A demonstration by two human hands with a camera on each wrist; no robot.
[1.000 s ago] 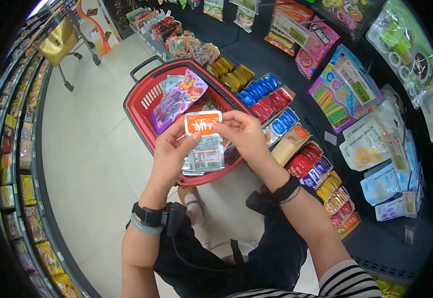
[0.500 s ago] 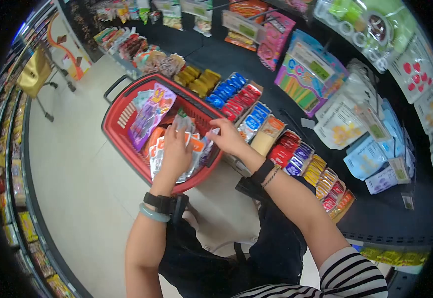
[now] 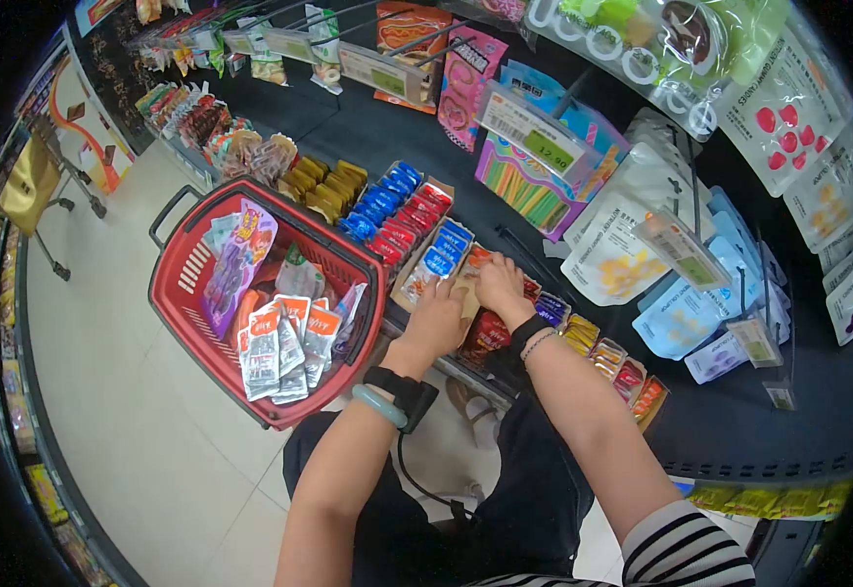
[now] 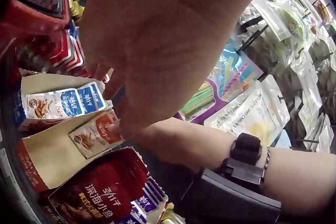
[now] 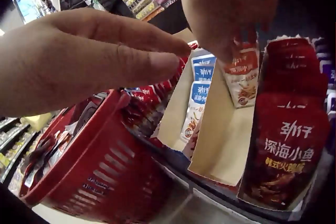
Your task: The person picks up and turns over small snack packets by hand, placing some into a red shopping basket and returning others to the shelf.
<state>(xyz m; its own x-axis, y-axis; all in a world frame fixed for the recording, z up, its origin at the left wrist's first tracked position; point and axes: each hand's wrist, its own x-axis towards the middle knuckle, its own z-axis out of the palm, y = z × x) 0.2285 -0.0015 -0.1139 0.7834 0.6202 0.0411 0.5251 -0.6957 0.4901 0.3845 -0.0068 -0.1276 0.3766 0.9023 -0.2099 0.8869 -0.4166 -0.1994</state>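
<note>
The right hand [image 3: 503,289] has its fingertips down at an orange-topped snack sachet [image 4: 86,141]; I cannot tell whether they pinch it or merely press on it. The left hand [image 3: 436,321] is held just beside, over the neighbouring boxes, thumb and forefinger nearly straight with their tips close together and no item seen between them.

The sachet lies at the back of an open cardboard box [image 4: 50,161], whose front part shows bare cardboard. One sachet is visible there; whether others lie beneath it cannot be told.

Progress, in my judgement: well advanced for this box. Several silver sachets with orange tops [image 3: 262,357] already lie in the red shopping basket [image 5: 149,153], overlapping too much for a sure count. The sachet at the right fingertips is not yet out.

Basket contents, besides: a purple candy bag [image 3: 238,266] leaning along one side, a clear packet with a green mark [image 3: 299,279] and a pale blue packet [image 3: 219,233].

Adjoining boxes: one side holds blue-topped sachets [image 4: 73,100], the other dark red fish-snack packets [image 5: 283,145]. Further along stand rows of blue packets [image 3: 379,201] and gold-brown packets [image 3: 326,186].
</note>
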